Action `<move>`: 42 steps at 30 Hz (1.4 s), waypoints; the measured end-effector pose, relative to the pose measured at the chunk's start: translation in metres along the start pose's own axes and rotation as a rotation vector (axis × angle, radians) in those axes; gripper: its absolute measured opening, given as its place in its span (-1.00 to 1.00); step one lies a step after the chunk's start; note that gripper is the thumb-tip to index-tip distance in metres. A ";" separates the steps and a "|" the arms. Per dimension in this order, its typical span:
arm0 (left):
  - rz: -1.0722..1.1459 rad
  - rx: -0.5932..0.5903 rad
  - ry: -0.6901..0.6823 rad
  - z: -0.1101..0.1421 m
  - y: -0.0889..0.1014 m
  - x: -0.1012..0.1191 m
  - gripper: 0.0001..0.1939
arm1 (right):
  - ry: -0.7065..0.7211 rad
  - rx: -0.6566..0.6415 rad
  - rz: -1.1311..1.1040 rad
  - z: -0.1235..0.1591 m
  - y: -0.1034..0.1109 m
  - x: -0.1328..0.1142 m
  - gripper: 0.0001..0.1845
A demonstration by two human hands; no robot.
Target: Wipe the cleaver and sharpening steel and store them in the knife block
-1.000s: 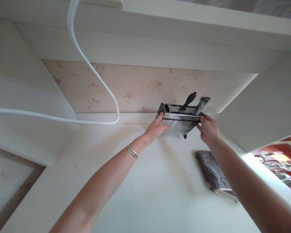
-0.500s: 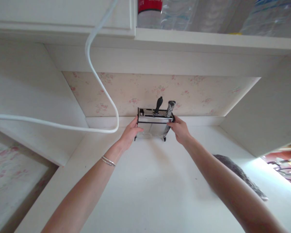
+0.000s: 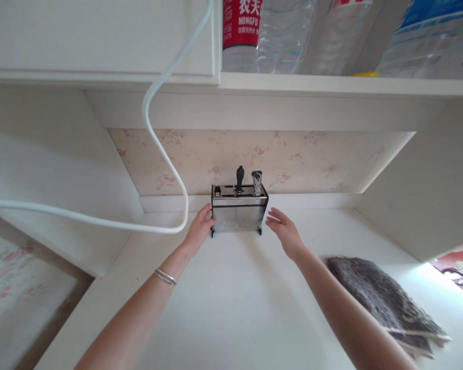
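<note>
A knife holder with a slotted metal top, black edges and a clear front stands upright at the back of the white counter. A black handle and a mottled grey-and-black handle stick up from its slots. My left hand is at its left side, the thumb lapping over the front edge and the fingers along the side. To the right, my right hand is apart from the holder, fingers loosely spread with nothing in them.
A dark grey cloth lies on the white counter at right. Overhead, a shelf holds several plastic bottles. A white cable hangs across the left. Flowered wallpaper covers the back wall.
My right hand has let go of the knife holder and drawn away from its side. The holder now stands straighter, its handles more upright. The view has shifted, showing more of the cloth and bottles.
</note>
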State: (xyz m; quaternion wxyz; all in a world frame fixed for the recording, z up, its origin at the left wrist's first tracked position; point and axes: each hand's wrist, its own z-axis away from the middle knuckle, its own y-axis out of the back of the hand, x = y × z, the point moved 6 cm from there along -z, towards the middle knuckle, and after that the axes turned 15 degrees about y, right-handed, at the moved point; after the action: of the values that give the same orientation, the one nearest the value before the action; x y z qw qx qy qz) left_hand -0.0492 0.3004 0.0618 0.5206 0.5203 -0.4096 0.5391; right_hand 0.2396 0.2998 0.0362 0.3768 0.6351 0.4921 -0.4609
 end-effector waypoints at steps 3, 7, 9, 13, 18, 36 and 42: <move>-0.127 0.202 -0.119 0.005 0.010 0.019 -0.56 | -0.035 0.027 0.028 0.070 0.016 0.029 -0.57; -0.303 0.248 -0.317 0.009 -0.007 0.068 -0.70 | 0.018 -0.212 0.200 0.168 0.023 0.049 -0.76; -0.399 0.210 -0.373 0.004 -0.025 0.091 -0.70 | 0.124 -0.309 0.313 0.195 0.023 0.045 -0.78; -0.542 0.189 -0.367 -0.021 -0.057 0.117 -0.61 | 0.187 -0.331 0.422 0.197 0.020 0.034 -0.75; -0.595 0.103 -0.274 -0.053 -0.085 0.126 -0.78 | 0.144 -0.237 0.433 0.182 0.024 0.038 -0.74; -0.197 0.077 -0.527 -0.015 -0.046 0.272 -0.79 | 0.138 -0.232 0.405 0.183 0.027 0.038 -0.78; -0.290 -0.070 -0.683 0.020 -0.040 0.269 -0.76 | 0.148 -0.214 0.398 0.183 0.027 0.037 -0.78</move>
State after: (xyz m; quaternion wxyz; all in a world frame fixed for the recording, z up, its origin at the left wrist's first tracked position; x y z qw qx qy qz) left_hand 0.0158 0.3225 0.3255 0.4424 0.7046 -0.4998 0.2408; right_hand 0.2304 0.1330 -0.0515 0.4883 0.7082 0.4295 -0.2748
